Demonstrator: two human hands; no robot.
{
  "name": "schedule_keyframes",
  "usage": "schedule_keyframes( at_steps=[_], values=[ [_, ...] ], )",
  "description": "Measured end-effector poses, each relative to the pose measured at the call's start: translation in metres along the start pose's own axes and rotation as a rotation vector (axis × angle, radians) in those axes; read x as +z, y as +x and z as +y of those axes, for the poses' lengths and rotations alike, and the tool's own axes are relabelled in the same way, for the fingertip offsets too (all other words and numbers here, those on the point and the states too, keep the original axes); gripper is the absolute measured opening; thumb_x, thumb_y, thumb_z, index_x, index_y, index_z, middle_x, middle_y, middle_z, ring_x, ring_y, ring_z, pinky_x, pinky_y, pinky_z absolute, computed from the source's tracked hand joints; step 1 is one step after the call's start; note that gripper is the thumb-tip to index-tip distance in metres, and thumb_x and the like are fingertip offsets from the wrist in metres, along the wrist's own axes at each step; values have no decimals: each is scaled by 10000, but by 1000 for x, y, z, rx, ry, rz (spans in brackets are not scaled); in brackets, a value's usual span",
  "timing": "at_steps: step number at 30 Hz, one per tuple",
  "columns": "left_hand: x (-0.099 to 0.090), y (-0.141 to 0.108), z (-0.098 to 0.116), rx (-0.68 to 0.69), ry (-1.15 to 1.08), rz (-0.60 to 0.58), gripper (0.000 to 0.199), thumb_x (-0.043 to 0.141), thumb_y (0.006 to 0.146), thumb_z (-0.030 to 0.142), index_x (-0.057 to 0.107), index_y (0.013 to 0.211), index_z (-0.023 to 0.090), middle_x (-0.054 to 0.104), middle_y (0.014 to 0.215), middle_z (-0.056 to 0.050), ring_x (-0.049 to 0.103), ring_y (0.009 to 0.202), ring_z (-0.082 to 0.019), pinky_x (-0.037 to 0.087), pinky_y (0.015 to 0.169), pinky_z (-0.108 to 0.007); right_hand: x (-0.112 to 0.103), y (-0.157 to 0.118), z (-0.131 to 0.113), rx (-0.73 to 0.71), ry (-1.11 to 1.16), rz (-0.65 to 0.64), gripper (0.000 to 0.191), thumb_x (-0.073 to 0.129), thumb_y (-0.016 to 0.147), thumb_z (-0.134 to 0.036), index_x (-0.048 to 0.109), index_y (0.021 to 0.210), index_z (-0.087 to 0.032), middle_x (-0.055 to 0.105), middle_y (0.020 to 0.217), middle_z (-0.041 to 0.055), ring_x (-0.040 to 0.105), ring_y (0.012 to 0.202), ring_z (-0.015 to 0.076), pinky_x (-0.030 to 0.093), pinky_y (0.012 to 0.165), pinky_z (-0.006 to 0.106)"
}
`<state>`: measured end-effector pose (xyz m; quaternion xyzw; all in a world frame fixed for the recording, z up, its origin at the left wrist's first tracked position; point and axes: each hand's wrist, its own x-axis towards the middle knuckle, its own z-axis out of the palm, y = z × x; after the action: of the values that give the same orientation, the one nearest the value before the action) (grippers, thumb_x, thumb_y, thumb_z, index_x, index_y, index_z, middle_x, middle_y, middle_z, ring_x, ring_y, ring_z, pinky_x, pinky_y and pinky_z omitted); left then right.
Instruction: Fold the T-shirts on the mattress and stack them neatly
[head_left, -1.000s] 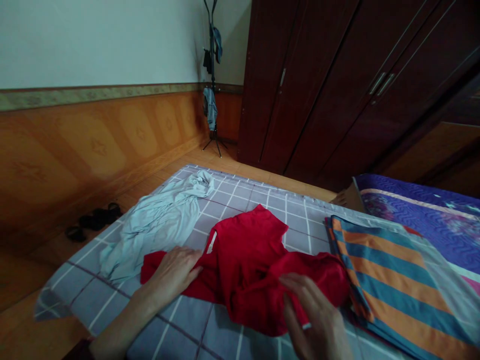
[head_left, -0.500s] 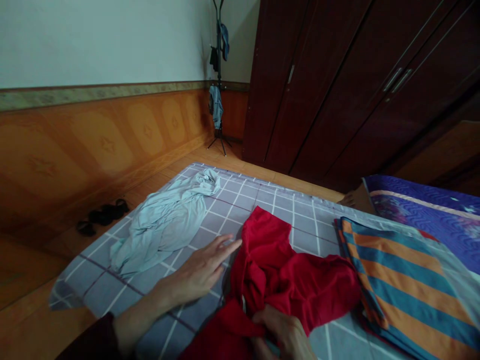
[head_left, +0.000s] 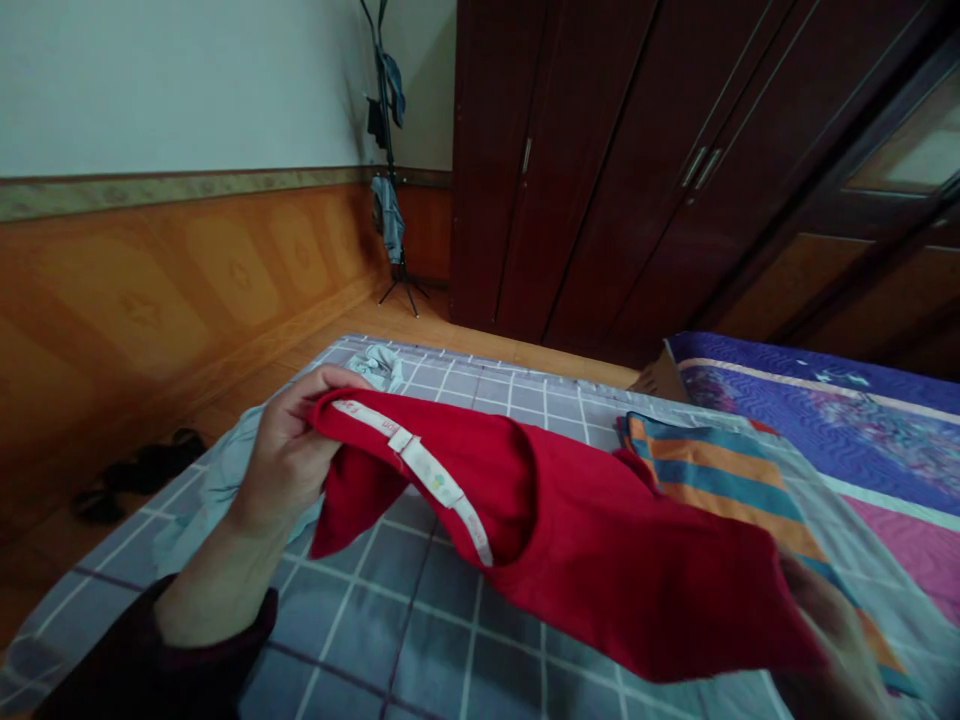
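Note:
A red knit garment (head_left: 585, 530) is lifted off the bed and stretched between my hands, with its neck opening showing a white label tape (head_left: 420, 470). My left hand (head_left: 289, 450) grips its upper left edge. My right hand (head_left: 832, 640), blurred by motion, holds the far end at the lower right. A crumpled pale blue garment (head_left: 379, 365) lies on the grey checked sheet (head_left: 442, 630), mostly hidden behind my left hand and the red cloth. A folded orange and blue striped cloth (head_left: 720, 480) lies to the right, partly behind the red garment.
A purple quilted cover (head_left: 832, 410) spreads over the right side. A dark wooden wardrobe (head_left: 600, 170) stands beyond the bed, and a coat rack (head_left: 390, 170) with hanging clothes stands in the corner. Dark sandals (head_left: 142, 475) lie on the wooden floor at left.
Both hands have raised the red garment from the sheet and pulled it out flat between them. The view has turned right, and the red cloth now covers most of the pale blue garment.

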<state>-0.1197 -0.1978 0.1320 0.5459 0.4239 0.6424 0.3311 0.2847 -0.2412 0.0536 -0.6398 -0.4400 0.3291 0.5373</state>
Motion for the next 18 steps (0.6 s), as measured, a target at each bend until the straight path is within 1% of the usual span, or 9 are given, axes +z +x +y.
schedule_keyframes(
  at_steps=[2,3,5,7,10,12,14,16,18],
  values=[
    [-1,-4,9,12,77,53,115,671,705,164,633,802,213,622,725,39,539,604,-96,407,520,-170,11,-3,1,4,-48,46,435,681,649,-505,651,979,-222,699,922,112,678,754,295,565,614,406],
    [0,-5,12,11,119,61,130,678,691,150,642,796,218,630,736,40,549,629,-100,415,540,-171,21,-9,0,-65,-106,57,422,664,681,-476,635,1020,-227,681,1002,111,670,836,296,564,672,418],
    [4,-6,15,-5,170,51,137,676,681,144,649,787,228,635,733,43,557,646,-105,424,558,-175,46,-25,-3,-339,-266,72,345,604,763,-382,610,1074,-235,628,1133,102,614,1020,288,527,827,451],
    [7,-6,16,-33,178,35,121,665,693,161,644,787,235,631,712,44,553,620,-108,425,543,-186,75,-44,-4,-611,-366,-26,351,560,809,-295,570,1155,-237,587,1204,103,551,1132,272,483,919,468],
    [12,-6,21,-52,183,45,91,656,711,193,636,790,234,628,696,43,549,593,-111,427,523,-195,112,-63,6,-803,-501,-296,580,602,785,-277,442,1337,-195,491,1334,157,488,1212,298,490,925,473],
    [14,-7,25,-60,192,46,84,654,716,207,632,793,232,633,700,42,555,595,-115,433,520,-199,126,-65,17,-852,-584,-393,584,593,782,-253,454,1343,-173,470,1359,179,474,1225,327,490,914,503],
    [12,-10,30,-66,213,21,93,654,713,209,631,800,233,641,709,37,565,595,-124,439,511,-208,130,-56,22,-843,-604,-406,428,532,812,-204,568,1238,-192,545,1289,159,537,1160,304,502,894,494],
    [4,-13,34,-61,252,-9,103,659,704,218,634,801,241,649,708,27,574,581,-137,439,485,-220,121,-42,13,-763,-529,-403,296,470,851,-199,664,1074,-209,643,1143,120,620,1031,248,533,851,420],
    [-11,-15,38,-69,308,-8,108,666,698,233,637,800,255,661,703,16,584,562,-151,441,464,-232,100,-27,-8,-637,-397,-429,265,449,882,-272,700,948,-214,696,995,89,664,911,215,556,785,337]
  ],
)
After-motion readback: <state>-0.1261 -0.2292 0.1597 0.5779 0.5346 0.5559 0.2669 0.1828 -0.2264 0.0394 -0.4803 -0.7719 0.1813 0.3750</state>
